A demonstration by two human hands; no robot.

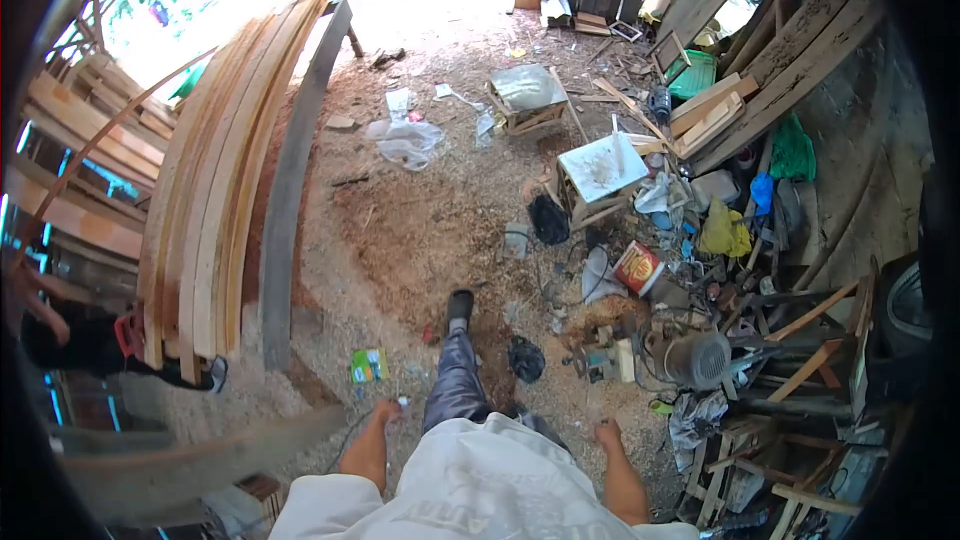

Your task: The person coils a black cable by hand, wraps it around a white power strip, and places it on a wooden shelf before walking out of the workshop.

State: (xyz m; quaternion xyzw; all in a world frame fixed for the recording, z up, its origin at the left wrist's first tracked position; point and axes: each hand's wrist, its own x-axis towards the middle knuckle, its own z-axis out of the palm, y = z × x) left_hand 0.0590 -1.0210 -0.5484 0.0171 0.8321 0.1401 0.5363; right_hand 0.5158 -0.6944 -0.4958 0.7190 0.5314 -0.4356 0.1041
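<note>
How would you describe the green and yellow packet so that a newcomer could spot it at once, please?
Start from the long stacked planks on the left, then move right to the ground between them and the person's forward leg. Just ahead of the person's left hand lies the packet, its bright green and yellow setting it apart from the brownish ground around it.

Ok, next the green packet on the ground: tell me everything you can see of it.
The green packet is small, roughly square and flat-looking, bright green with yellow and pale patches; its printing is too small to read. It looks like thin plastic, though that is uncertain. It lies on the litter-strewn ground, left of the person's forward leg and just ahead of the left hand, with a visible gap to the fingers. Whether it is full or open cannot be told.
</note>
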